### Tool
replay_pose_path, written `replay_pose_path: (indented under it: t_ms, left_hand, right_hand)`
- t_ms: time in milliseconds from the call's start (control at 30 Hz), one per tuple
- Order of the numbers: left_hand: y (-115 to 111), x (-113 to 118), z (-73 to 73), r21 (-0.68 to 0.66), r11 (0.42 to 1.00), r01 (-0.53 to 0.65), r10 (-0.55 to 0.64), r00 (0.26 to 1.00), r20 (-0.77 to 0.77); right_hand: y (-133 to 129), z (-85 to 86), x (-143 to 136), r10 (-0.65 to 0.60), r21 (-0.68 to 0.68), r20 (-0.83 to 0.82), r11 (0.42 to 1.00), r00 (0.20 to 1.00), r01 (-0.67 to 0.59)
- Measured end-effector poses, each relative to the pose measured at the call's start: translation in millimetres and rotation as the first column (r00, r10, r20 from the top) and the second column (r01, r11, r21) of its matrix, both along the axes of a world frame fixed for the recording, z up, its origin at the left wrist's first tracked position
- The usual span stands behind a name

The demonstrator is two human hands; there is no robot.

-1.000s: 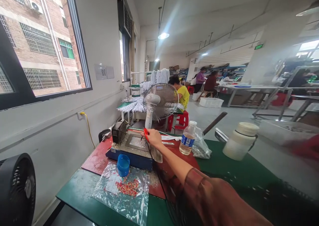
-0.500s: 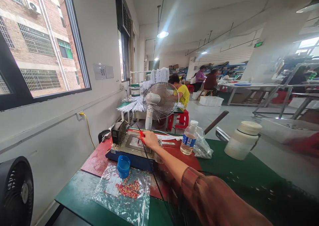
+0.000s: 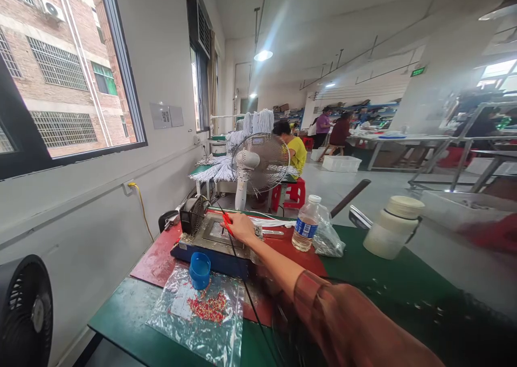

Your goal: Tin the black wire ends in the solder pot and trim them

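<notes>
My right hand (image 3: 239,227) is closed on a red-handled tool (image 3: 228,224) with a black cable, held over the metal plate (image 3: 214,240) of a blue-based device (image 3: 218,260). The tool's tip is too small to make out. A small black fan (image 3: 192,215) stands on the device's left end. In front of the device, a blue cup (image 3: 200,270) sits at the top of a clear plastic bag (image 3: 177,318), with small red and yellow pieces (image 3: 208,306) spread on it. My left hand is out of view.
A water bottle (image 3: 306,224), a plastic bag and a cream jug (image 3: 393,228) stand right of my hand. A white fan (image 3: 260,162) rises behind the table. A black fan (image 3: 28,310) is at lower left. A person in yellow (image 3: 298,154) sits beyond.
My right hand and the red tool have shifted very slightly left. The black cable below them hangs a little differently.
</notes>
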State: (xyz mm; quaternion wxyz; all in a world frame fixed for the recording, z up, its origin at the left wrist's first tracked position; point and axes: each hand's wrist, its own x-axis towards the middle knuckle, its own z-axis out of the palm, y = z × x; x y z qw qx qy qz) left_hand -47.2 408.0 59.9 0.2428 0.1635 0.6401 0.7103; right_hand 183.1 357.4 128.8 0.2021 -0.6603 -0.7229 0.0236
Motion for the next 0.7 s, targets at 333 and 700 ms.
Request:
replay_pose_path:
  t_ms: [333, 700]
  left_hand:
    - [-2, 31, -2.1, -0.060, 0.998, 0.021, -0.016, 0.997, 0.080]
    - [-12, -2, 12.0, -0.103, 0.994, -0.026, 0.032, 0.998, 0.058]
  right_hand:
    - [-1, 2.2, -1, 0.022, -0.019, 0.023, 1.000, 0.999, -0.022]
    - [0, 3.4, -1, 0.061, -0.011, 0.040, 0.998, 0.997, -0.060]
